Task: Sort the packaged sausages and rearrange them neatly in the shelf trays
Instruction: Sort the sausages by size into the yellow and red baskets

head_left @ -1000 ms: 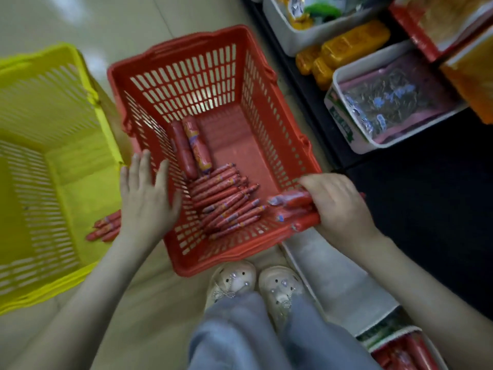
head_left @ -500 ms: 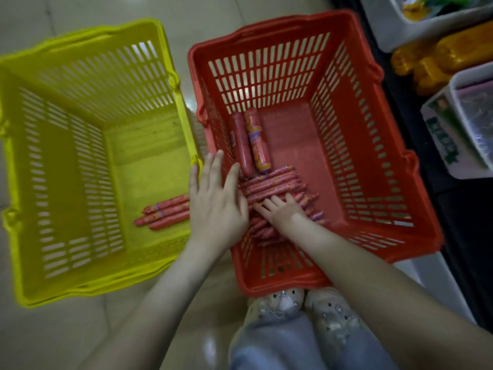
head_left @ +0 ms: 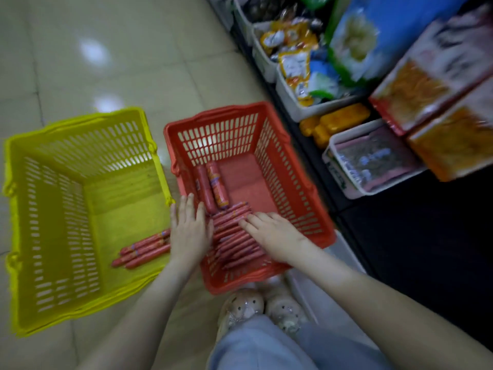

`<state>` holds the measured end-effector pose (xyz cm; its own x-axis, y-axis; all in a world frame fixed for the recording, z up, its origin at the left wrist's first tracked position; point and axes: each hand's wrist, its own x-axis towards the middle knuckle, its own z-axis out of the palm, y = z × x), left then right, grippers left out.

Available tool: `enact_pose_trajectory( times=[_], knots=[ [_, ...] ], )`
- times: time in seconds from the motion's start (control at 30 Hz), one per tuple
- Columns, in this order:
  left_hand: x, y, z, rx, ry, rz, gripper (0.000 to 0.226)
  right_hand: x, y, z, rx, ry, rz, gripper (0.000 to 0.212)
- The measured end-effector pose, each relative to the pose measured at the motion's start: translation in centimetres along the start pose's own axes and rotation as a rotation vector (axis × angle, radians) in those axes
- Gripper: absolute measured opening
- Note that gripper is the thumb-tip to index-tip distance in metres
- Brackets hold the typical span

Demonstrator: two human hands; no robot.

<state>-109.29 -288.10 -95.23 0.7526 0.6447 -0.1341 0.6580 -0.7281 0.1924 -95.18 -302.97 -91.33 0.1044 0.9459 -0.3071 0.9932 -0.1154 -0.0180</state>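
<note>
Thick sausages [head_left: 216, 186], 2, lie together in 1 red basket [head_left: 292, 192].

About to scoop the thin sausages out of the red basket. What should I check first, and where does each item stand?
1. Right hand on thin sausages: ok, fingers flat, not gripping.
2. Left hand free: ok, open over the left wall of the red basket.
3. Thin sausages aligned: ok, side by side.
4. Thick sausages separate: ok, two lie beyond the row.
5. Yellow basket has room: ok, holds only a small bundle.
6. Row ends under the hands: cannot tell, hidden.
</note>
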Motion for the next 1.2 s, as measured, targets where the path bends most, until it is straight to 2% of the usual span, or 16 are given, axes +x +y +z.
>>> enact_pose_trajectory(
  times=[0.1, 0.23, 0.3, 0.5, 0.6, 0.7, 0.8, 1.07, 1.13, 1.2],
  knots=[
    [-1.0, 4.3, -3.5, -0.094, -0.027, 0.065, 0.051, -6.9, 1.1, -5.5, -0.054, 0.162, 0.094, 0.053],
    [-4.9, 12.4, -10.3, -0.229, 0.043, 0.319, 0.046, -17.1, 0.1, -12.5, -0.127, 0.253, 0.327, 0.067],
    [-7.9, 16.2, -13.5, -0.297, 0.113, 0.456, 0.045, -22.3, -1.6, -14.5, -0.154, 0.277, 0.468, 0.068],
    [-18.4, 26.5, -19.3, -0.371, 0.228, 0.88, 0.044, -36.3, -7.0, -16.4, -0.151, 0.381, 0.831, 0.065],
    [-22.9, 31.2, -19.7, -0.362, 0.207, 1.03, 0.044, -42.6, -8.5, -15.2, -0.111, 0.41, 0.989, 0.062],
    [-26.4, 35.5, -18.4, -0.321, 0.155, 1.163, 0.045, -47.8, -9.8, -12.6, -0.016, 0.417, 1.182, 0.06],
    [-29.8, 39.0, -15.0, -0.242, 0.017, 1.283, 0.047, -52.8, -11.5, -8.2, 0.178, 0.382, 1.371, 0.057],
    [-38.7, 45.4, -0.9, 0.088, -0.402, 1.444, 0.05, -63.1, -18.6, 11.1, 0.785, 0.329, 1.819, 0.058],
    [-40.3, 46.1, 3.2, 0.186, -0.49, 1.442, 0.051, -64.0, -20.8, 16.1, 0.913, 0.255, 1.903, 0.068],
    [-41.5, 46.3, 7.8, 0.284, -0.532, 1.445, 0.051, -64.3, -23.0, 20.7, 0.993, 0.176, 1.935, 0.091]
  ],
)
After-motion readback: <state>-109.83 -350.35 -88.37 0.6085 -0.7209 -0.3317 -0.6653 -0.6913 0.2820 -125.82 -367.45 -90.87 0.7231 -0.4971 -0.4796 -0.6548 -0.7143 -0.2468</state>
